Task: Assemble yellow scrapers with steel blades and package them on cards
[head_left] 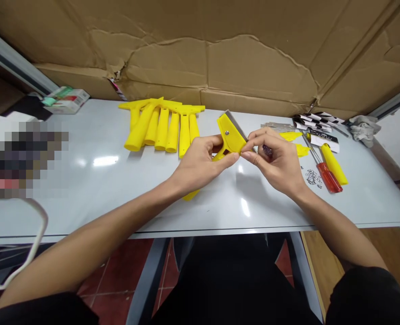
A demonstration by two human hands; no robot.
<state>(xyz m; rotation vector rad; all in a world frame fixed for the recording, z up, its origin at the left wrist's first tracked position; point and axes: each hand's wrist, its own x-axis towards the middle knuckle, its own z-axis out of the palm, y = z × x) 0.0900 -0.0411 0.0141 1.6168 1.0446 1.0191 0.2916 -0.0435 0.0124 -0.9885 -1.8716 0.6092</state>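
Above the middle of the table I hold a yellow plastic scraper (pixel 232 135) with a metal blade (pixel 236 124) along its upper right edge and a screw in its head. My left hand (pixel 205 158) is closed round its neck, and the handle slants down behind that hand. The fingertips of my right hand (pixel 274 158) pinch the lower corner of the head by the blade's end. A dark, shiny object (pixel 267 150), partly hidden, shows among the right fingers; I cannot tell what it is.
Yellow scraper handles (pixel 168 128) lie in a row at the back. On the right are a red-handled screwdriver (pixel 329 177), small screws (pixel 313 177), a yellow handle (pixel 333 163), metal blades (pixel 277 125), printed cards (pixel 323 139) and a grey cloth (pixel 365 130). A small box (pixel 66 100) stands back left.
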